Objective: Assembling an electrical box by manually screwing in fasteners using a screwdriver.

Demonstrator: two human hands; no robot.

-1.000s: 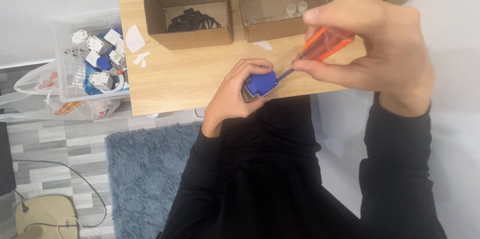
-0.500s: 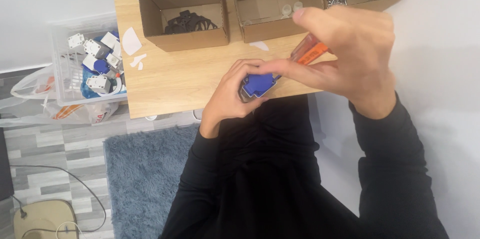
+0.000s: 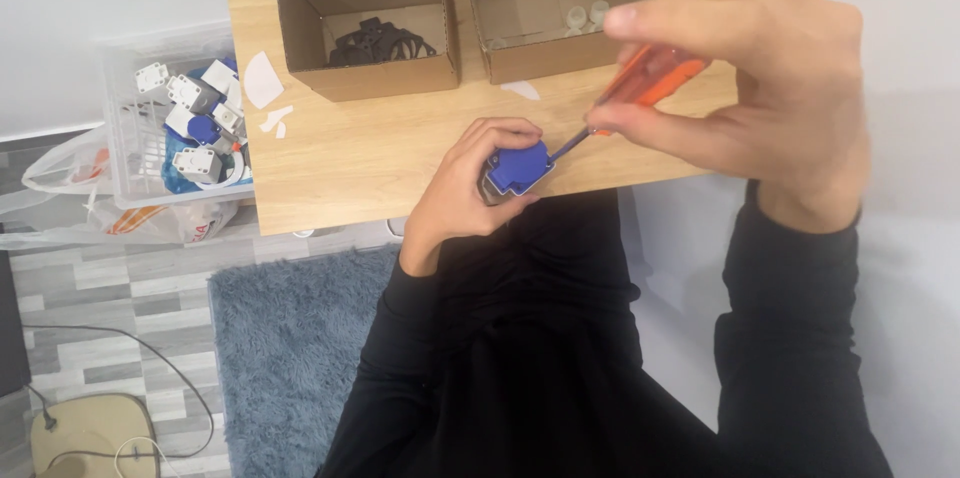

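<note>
raised right hand (image 3: 760,88) exposes translucent orange screwdriver (image 3: 650,78) on blue part (image 3: 520,168).

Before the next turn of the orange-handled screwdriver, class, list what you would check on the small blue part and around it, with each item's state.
1. Left hand grips the small blue plastic part: ok.
2. Right hand holds the orange-handled screwdriver: ok.
3. Tip reaches the part's edge: ok.
4. Tip seated in a screw head: cannot tell, too small.
5. Part steadied over the light wooden tabletop: ok, near its front edge.
6. Open cardboard box of black pieces stands apart from the hands: ok.
</note>
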